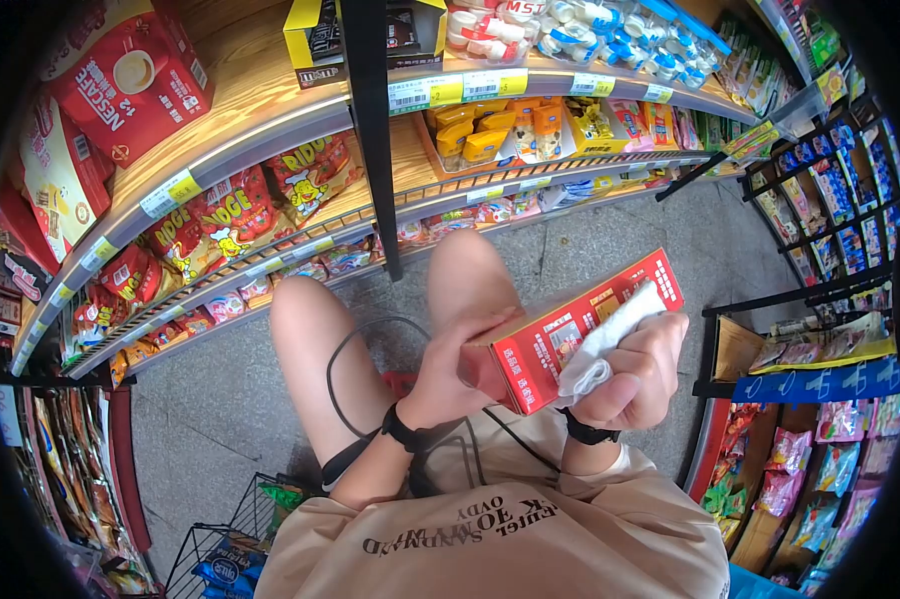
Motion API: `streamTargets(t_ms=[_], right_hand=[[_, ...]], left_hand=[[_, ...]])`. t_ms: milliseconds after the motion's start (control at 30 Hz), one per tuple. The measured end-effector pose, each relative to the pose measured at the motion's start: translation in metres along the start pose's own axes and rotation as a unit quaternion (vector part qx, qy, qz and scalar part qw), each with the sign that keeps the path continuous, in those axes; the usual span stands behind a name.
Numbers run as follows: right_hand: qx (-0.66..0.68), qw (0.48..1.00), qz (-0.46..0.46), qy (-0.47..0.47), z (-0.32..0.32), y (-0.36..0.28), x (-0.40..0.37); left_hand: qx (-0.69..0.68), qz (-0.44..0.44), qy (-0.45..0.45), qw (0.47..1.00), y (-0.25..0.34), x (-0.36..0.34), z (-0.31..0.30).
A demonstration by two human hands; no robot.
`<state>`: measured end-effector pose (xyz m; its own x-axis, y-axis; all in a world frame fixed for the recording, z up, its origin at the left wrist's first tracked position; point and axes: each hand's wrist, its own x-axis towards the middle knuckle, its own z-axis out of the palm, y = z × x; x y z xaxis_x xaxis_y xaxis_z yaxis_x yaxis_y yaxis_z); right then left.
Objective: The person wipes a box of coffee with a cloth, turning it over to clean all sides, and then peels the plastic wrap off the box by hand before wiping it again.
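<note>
My left hand [455, 364] grips a red box [522, 374] with white and yellow print from its left end, above my lap. In my right hand [634, 377] is a bunched white cloth [595, 361], pressed against the printed face of the box. The fingers of that hand are curled round the cloth. The box is tilted, its far end pointing up and to the right. Its underside and part of the print are hidden by the cloth and my hands.
Snack shelves [260, 140] curve ahead, with a red Nescafe box [130, 85] and red snack bags [235, 210]. A black post [370, 140] stands before them. A wire basket [205, 544] with packets sits at lower left. Racks [704, 399] line the right. A dark cable [332, 369] loops by my knees.
</note>
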<state>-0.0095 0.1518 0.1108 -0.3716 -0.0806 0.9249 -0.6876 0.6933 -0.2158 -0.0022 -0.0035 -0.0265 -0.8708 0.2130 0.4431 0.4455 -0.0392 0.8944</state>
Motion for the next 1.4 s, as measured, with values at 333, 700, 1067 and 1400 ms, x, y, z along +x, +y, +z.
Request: streamTargets(t_ms=[333,700,1067,1400], right_hand=[[0.004,1.000,0.003,-0.010,-0.002,-0.003,-0.001],[0.004,1.000,0.002,-0.010,0.000,0.001,-0.002],[0.044,0.974,0.062,-0.215,0.056,0.031,-0.068],[0.024,0.952,0.098,-0.289,0.058,0.046,-0.082]], left_hand=[[-0.017,-0.020,-0.007,1.000,0.002,0.000,-0.003],[-0.029,-0.041,-0.009,0.999,0.002,0.000,-0.003],[-0.138,-0.155,0.167,0.964,-0.012,-0.004,-0.020],[-0.294,-0.226,0.248,0.895,-0.024,-0.004,-0.035]])
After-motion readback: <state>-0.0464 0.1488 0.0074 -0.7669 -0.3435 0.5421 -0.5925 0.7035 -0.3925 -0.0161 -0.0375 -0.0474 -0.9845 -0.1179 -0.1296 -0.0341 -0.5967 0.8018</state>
